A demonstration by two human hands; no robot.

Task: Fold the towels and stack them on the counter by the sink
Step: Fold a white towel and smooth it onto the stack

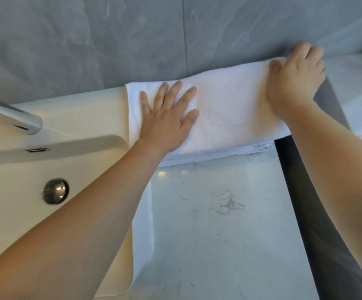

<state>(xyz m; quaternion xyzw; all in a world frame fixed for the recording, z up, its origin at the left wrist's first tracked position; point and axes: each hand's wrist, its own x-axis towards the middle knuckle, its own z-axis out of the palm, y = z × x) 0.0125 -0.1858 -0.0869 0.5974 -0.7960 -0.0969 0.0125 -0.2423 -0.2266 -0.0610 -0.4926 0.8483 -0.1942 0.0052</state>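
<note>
A white folded towel [229, 109] lies on the pale marble counter [219, 224], against the grey wall and just right of the sink [24, 213]. A second folded layer shows as a bluish edge under its near side. My left hand [167, 118] presses flat on the towel's left half, fingers spread and straight. My right hand [294, 81] sits at the towel's far right corner, thumb on top and fingers curled over the back edge by the wall, slightly blurred.
A chrome tap [13, 120] reaches over the white sink at the left, with a round metal drain plug [54, 191] below it. A grey tiled wall [132, 40] backs the counter. A dark gap [305, 202] drops off at the counter's right edge.
</note>
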